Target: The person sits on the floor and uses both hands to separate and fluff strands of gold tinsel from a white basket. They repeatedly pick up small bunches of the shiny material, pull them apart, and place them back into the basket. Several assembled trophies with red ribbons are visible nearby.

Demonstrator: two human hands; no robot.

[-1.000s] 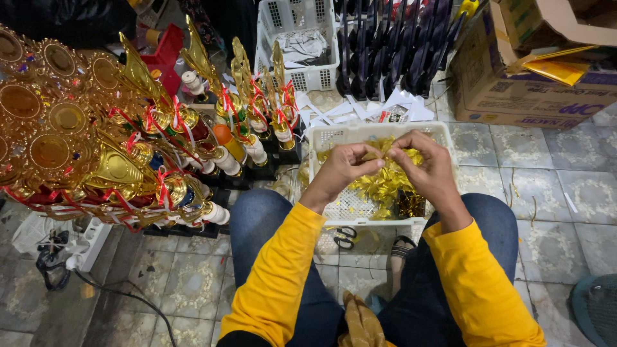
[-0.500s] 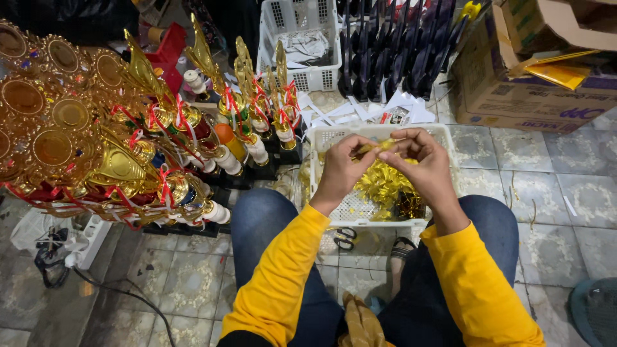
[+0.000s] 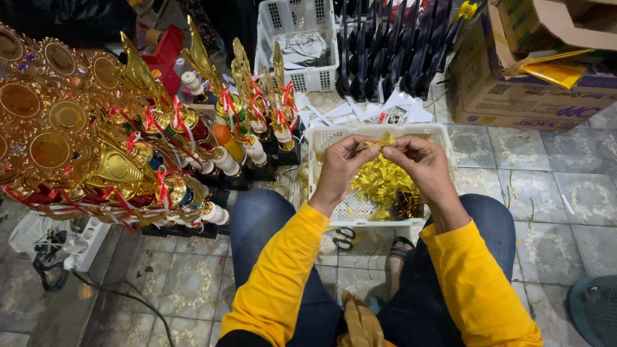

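My left hand (image 3: pixel 339 166) and my right hand (image 3: pixel 421 164) meet above a white plastic basket (image 3: pixel 328 138), pinching a small gold ribbon piece (image 3: pixel 384 140) between their fingertips. Inside the basket lies a heap of gold ribbon bows (image 3: pixel 379 181). Both arms wear yellow sleeves, and my knees in blue jeans frame the basket. Black-handled scissors (image 3: pixel 345 236) lie on the tiled floor between my legs, just below the basket.
Rows of gold trophies (image 3: pixel 148 141) with red ribbons stand at the left. Another white basket (image 3: pixel 299 45) with papers, dark upright trophy bases (image 3: pixel 392 51) and cardboard boxes (image 3: pixel 533 64) stand behind. A power strip with cables (image 3: pixel 77 247) lies at lower left.
Both hands stay together over the basket, working the gold ribbon piece with small finger movements. Nothing else has moved.
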